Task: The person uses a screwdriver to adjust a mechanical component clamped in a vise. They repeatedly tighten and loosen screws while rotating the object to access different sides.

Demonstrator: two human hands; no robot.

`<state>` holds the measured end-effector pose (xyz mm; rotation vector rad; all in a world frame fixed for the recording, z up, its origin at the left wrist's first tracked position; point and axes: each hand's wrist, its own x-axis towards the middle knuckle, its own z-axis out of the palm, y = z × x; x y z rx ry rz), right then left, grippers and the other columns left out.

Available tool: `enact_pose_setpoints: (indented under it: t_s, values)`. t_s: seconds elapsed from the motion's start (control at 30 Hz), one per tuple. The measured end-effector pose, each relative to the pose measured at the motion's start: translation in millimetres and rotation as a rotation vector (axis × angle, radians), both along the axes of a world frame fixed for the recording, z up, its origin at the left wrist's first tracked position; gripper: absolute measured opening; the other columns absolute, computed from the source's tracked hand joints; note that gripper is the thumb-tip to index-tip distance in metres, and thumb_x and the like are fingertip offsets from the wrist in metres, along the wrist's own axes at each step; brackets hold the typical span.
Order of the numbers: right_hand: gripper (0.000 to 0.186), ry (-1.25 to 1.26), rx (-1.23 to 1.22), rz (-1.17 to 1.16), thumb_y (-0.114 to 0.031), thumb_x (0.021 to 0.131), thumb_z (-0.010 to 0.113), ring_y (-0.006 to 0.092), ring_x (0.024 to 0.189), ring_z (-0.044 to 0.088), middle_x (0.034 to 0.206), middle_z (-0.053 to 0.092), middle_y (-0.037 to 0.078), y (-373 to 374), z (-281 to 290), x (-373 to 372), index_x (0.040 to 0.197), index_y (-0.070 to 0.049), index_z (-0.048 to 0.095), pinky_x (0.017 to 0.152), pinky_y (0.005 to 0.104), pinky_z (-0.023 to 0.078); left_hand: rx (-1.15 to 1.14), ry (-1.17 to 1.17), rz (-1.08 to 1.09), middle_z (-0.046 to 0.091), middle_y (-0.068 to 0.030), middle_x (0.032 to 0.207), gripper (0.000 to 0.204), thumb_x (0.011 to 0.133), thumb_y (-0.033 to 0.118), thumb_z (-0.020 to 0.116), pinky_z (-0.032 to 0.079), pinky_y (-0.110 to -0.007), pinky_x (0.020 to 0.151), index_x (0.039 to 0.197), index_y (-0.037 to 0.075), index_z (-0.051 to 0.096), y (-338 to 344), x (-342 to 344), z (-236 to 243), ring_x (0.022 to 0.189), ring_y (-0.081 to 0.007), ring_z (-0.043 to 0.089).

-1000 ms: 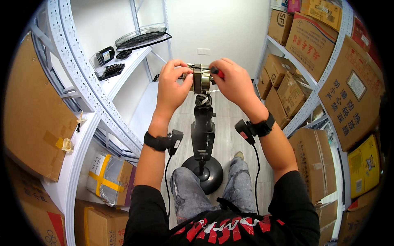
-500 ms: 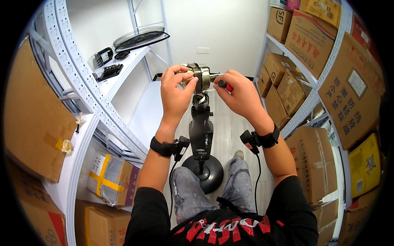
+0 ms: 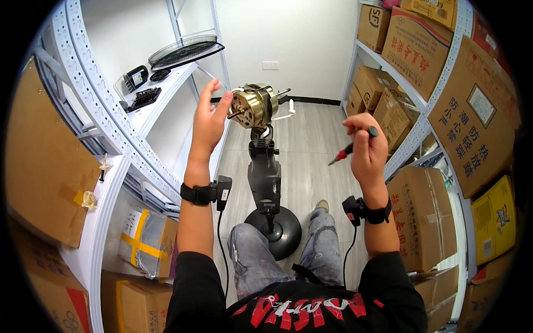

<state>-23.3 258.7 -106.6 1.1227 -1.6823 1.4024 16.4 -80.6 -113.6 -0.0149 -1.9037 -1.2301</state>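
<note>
A brass-coloured electric fan motor (image 3: 247, 109) sits tilted on top of a black fan stand (image 3: 264, 180), its shaft sticking out at both ends. On its right side a white crank-shaped piece (image 3: 287, 112) juts out. My left hand (image 3: 209, 123) is beside the motor's left edge, fingers stretched and apart; whether a fingertip touches the casing I cannot tell. Well to the right of the motor, my right hand (image 3: 368, 149) is closed round a red and black screwdriver (image 3: 345, 152), tip pointing down and left.
The stand's round black base (image 3: 290, 226) rests on the floor between my feet. On the left rack (image 3: 176, 82) lie a black fan grille (image 3: 186, 51) and black plastic parts (image 3: 145, 97). Cardboard boxes (image 3: 417, 47) fill the right rack. Cables hang from both wrist straps.
My left hand has let go of the motor and shifted left. With the screwdriver, my right hand has drawn back to the right and nearer me. The motor has turned, showing its vented face.
</note>
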Motion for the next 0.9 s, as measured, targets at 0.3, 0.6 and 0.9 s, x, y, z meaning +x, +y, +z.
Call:
enact_pose_setpoints:
  t_s: [0.3, 0.6, 0.9]
  values:
    - [0.026, -0.188, -0.071, -0.031, -0.023, 0.097, 0.074, 0.0197, 0.083, 0.061, 0.096, 0.066, 0.011, 38.7, -12.9, 26.9, 0.104, 0.001, 0.067, 0.075, 0.0308, 0.049, -0.023, -0.066, -0.166, 0.061, -0.0170, 0.139, 0.056, 0.099, 0.041, 0.070, 0.042, -0.037, 0.110, 0.136, 0.001, 0.061, 23.1, 6.0, -1.9, 0.130, -0.0269, 0.057]
    - [0.023, -0.015, -0.095, -0.030, -0.012, 0.089, 0.080, 0.0208, 0.092, 0.059, 0.102, 0.062, 0.011, 29.4, 1.5, 35.0, 0.108, -0.002, 0.071, 0.082, 0.0306, 0.048, -0.037, -0.147, -0.143, 0.049, -0.0239, 0.151, 0.085, 0.084, 0.044, 0.086, 0.037, -0.053, 0.116, 0.145, 0.002, 0.045, 34.3, 4.8, 10.1, 0.143, -0.0351, 0.046]
    - [0.028, -0.114, -0.139, 0.021, -0.007, 0.090, 0.079, 0.0170, 0.091, 0.062, 0.099, 0.069, 0.010, 12.8, -2.8, 19.5, 0.115, -0.001, 0.072, 0.081, 0.0281, 0.048, -0.078, -0.184, -0.141, 0.059, -0.0185, 0.140, 0.097, 0.080, 0.035, 0.090, 0.043, -0.040, 0.111, 0.154, 0.001, 0.037, 67.0, -8.0, 10.9, 0.128, -0.0272, 0.058]
